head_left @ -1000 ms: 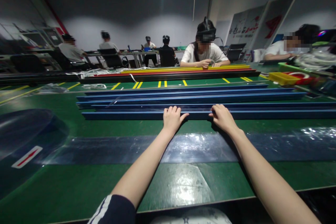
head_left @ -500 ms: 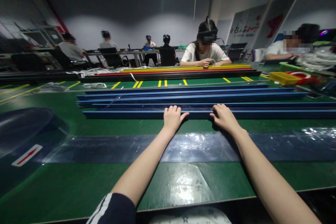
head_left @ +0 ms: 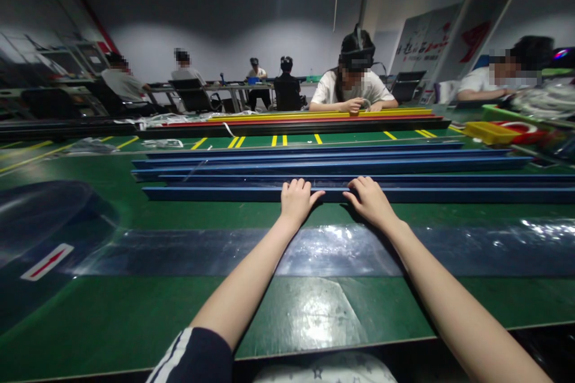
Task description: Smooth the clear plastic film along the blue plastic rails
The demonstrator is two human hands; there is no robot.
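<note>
Several long blue channels lie side by side across the green table. My left hand rests over the nearest blue channel, fingers over its edge and thumb stretched to the right along the near wall. Just to the right, my right hand is on the same channel, its thumb pointing left towards my left thumb. Both hands have thumb and fingers apart; their fingertips dip partly out of sight inside the channel. Beneath my forearms runs a clear plastic strip, flat on the table.
Clear plastic sheet curls at the left beside a red arrow label. Beyond the blue channels lie yellow, red and black strips. A yellow tray stands at the right. A person works across the table; others sit farther back.
My right hand has slid left along the blue channel, closer to my left hand. My left hand has stayed in nearly the same place.
</note>
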